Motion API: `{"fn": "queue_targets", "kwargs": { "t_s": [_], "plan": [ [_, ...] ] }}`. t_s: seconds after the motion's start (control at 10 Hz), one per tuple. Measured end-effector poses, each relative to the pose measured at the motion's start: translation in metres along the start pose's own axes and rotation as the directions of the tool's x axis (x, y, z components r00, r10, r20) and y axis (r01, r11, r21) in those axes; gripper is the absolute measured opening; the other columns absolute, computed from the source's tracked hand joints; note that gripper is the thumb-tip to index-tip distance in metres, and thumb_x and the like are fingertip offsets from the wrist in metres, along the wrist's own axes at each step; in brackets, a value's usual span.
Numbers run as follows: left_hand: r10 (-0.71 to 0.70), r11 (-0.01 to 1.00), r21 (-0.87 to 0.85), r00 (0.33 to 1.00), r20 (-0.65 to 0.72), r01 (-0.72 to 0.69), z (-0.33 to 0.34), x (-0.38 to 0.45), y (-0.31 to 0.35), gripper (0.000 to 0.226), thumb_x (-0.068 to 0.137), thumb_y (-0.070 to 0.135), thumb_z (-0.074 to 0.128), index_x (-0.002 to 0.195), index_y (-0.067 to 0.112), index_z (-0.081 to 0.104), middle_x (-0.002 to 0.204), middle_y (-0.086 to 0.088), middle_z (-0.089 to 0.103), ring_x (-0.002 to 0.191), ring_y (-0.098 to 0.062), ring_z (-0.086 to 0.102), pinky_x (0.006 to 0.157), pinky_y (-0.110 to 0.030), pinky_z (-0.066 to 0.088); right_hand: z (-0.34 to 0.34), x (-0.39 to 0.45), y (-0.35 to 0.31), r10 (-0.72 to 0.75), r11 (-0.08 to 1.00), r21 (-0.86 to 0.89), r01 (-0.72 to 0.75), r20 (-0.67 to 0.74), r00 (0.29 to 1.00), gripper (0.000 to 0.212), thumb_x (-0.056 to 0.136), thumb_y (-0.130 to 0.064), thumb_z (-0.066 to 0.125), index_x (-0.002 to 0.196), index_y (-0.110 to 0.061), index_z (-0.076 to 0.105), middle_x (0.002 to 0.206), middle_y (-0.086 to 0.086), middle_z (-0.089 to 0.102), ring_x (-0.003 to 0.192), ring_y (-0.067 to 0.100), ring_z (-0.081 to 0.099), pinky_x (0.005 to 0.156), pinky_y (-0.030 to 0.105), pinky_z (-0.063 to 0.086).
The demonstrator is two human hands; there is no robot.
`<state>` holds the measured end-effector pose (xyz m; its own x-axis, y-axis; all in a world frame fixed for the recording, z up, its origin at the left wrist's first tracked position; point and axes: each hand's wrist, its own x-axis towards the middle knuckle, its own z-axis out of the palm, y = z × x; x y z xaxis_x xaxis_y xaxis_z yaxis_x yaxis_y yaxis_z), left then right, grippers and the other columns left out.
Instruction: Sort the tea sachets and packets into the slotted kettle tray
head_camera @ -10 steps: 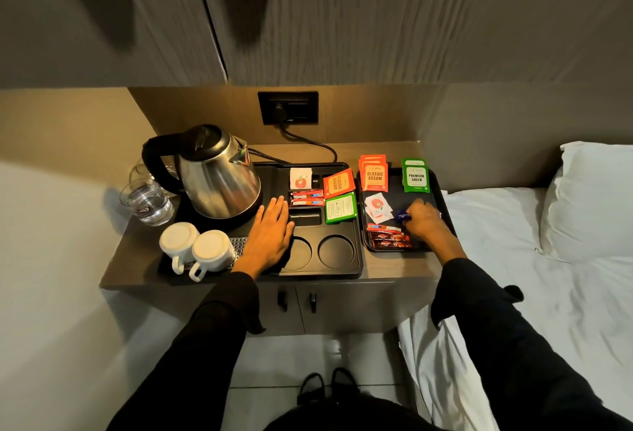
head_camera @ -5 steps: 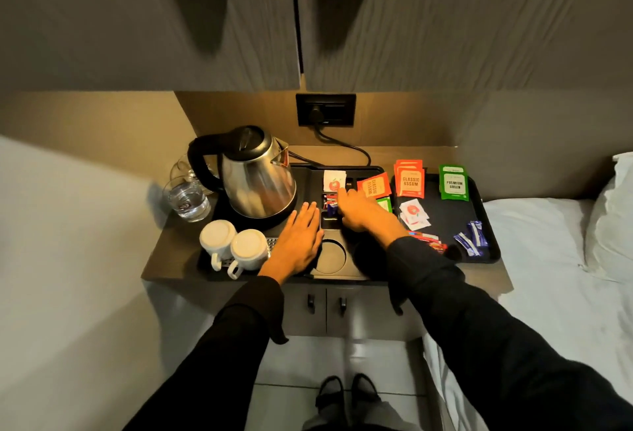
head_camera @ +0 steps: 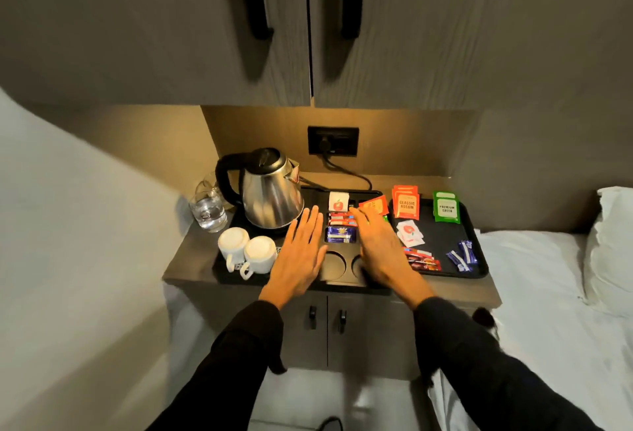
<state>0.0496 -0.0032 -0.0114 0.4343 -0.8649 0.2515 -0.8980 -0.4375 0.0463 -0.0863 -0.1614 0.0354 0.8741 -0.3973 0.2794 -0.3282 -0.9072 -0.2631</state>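
The black slotted kettle tray [head_camera: 339, 285] sits on the cabinet top. Its slots hold a white sachet [head_camera: 338, 203], red sticks [head_camera: 339, 219] and a blue packet [head_camera: 340, 234]. My left hand [head_camera: 301, 256] lies flat and open on the tray beside the kettle [head_camera: 270, 196]. My right hand [head_camera: 380, 245] hovers open over the tray's right part, empty, partly hiding an orange packet [head_camera: 373, 205]. On the flat black tray [head_camera: 479, 261] to the right lie orange Assam packets [head_camera: 406, 202], green packets [head_camera: 446, 207], white sachets [head_camera: 410, 232], red sticks [head_camera: 422, 259] and blue sticks [head_camera: 462, 256].
Two white cups [head_camera: 247, 252] stand upside down at the kettle tray's front left. Water glasses [head_camera: 208, 208] stand left of the kettle. A wall socket [head_camera: 333, 140] with a cord is behind. Cupboard doors hang overhead. A bed with a pillow [head_camera: 609, 245] is at the right.
My right hand carried a blue packet from the flat tray to the kettle tray's slot and let it go. It now hovers open beside the slot. The camera view shifted left.
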Motion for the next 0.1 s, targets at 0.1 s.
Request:
{"fn": "queue_targets", "kwargs": {
  "t_s": [0.1],
  "plan": [
    [0.072, 0.997, 0.035, 0.975, -0.212, -0.066, -0.0317, -0.0091, 0.0189, 0.072, 0.109, 0.046, 0.028, 0.162, 0.007, 0.0, 0.173, -0.014, -0.002, 0.161, -0.028, 0.0, 0.13, -0.049, 0.013, -0.0259, -0.02, -0.0144, -0.161, 0.987, -0.052, 0.152, -0.345, 0.925, 0.068, 0.092, -0.014, 0.067, 0.152, -0.008, 0.035, 0.154, 0.017, 0.042, 0.146, 0.031, 0.042, 0.116, 0.046, 0.044]
  ]
}}
